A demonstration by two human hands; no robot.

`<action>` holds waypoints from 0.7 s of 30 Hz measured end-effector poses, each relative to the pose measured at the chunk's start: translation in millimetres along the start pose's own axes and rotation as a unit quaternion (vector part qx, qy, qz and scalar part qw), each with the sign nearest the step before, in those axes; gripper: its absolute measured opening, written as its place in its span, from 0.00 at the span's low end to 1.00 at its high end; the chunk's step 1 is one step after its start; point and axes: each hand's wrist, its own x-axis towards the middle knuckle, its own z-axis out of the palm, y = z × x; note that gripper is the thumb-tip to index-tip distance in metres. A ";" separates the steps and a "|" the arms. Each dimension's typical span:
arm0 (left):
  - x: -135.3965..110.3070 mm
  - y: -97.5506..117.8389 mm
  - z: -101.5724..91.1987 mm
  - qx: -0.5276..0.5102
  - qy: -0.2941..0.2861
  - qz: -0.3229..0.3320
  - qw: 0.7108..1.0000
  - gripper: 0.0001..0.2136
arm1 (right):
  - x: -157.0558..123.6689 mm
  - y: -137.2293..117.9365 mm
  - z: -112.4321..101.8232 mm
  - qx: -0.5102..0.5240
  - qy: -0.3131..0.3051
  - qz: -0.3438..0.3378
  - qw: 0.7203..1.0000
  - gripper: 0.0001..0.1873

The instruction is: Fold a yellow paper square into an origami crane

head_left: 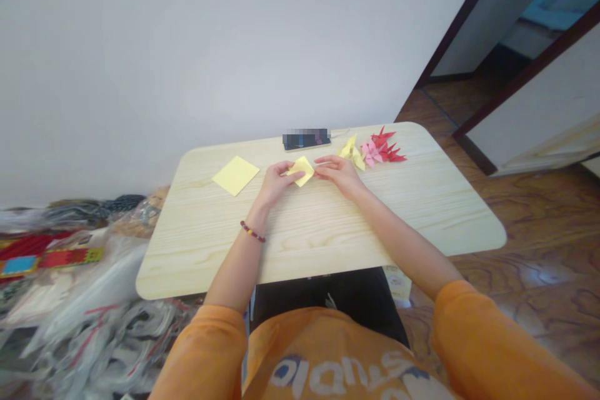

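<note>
A small piece of folded yellow paper [302, 170], roughly diamond-shaped, is between my two hands above the middle of the table. My left hand [277, 181] grips its left side, with the thumb lying on top. At the right corner of the paper, the thumb and fingertips of my right hand [343, 176] come together on the edge. To the left lies a flat yellow paper sheet [235, 175]. Just beyond my right hand sit folded paper pieces with pointed tips: yellow [352, 151], pink [372, 152] and red [389, 149].
A phone [307, 139] leans at the back edge of the light wooden table [319, 231], near the white wall. Plastic-wrapped goods [107, 325] are piled on the floor at left. To the right are a wooden floor [539, 212] and a doorway.
</note>
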 end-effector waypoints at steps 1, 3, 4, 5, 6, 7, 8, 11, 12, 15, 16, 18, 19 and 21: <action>0.6 -0.3 0.8 -0.013 0.006 -0.003 1.000 0.17 | 0.6 1.0 0.1 -0.006 -0.005 -0.008 1.000 0.20; 0.8 -0.4 3.6 -0.040 0.017 -0.008 0.999 0.17 | 1.5 2.9 1.3 -0.019 -0.013 -0.019 1.000 0.23; 0.5 -0.1 5.4 -0.053 0.019 -0.010 0.998 0.18 | 1.6 3.5 2.2 -0.024 -0.014 -0.023 0.999 0.23; -0.2 0.3 7.3 -0.065 0.018 -0.011 0.998 0.18 | 1.4 3.9 3.3 -0.026 -0.012 -0.028 0.999 0.23; -1.0 0.8 9.2 -0.075 0.013 -0.012 0.997 0.18 | 0.9 3.8 4.4 -0.027 -0.008 -0.035 0.999 0.23; -1.9 1.3 10.9 -0.082 0.006 -0.012 0.997 0.19 | 0.2 3.4 5.5 -0.029 -0.004 -0.042 0.999 0.23; -2.7 1.7 12.4 -0.087 -0.002 -0.013 0.996 0.19 | -0.9 2.5 6.4 -0.033 -0.001 -0.051 0.998 0.22; -3.9 1.6 14.7 -0.090 -0.016 -0.015 0.996 0.19 | -4.9 -1.6 8.4 -0.059 0.000 -0.077 0.995 0.19; -3.8 1.2 14.8 -0.088 -0.014 -0.017 0.996 0.19 | -6.3 -3.0 9.0 -0.069 -0.003 -0.083 0.994 0.19; -2.6 -0.2 14.0 -0.089 -0.008 -0.028 0.996 0.19 | -9.7 -5.8 10.7 -0.089 -0.020 -0.091 0.992 0.18; -2.3 -0.4 13.7 -0.090 -0.011 -0.028 0.995 0.19 | -10.4 -5.9 11.2 -0.094 -0.022 -0.096 0.991 0.18; -2.2 -0.6 13.9 -0.092 -0.026 -0.023 0.995 0.19 | -11.3 -5.1 11.7 -0.107 -0.013 -0.118 0.987 0.16; -2.4 -0.7 14.5 -0.093 -0.036 -0.022 0.995 0.19 | -11.6 -4.6 11.7 -0.116 -0.006 -0.135 0.984 0.15; -3.2 -0.7 16.6 -0.106 -0.049 -0.033 0.993 0.19 | -12.4 -4.4 11.3 -0.134 0.008 -0.181 0.974 0.13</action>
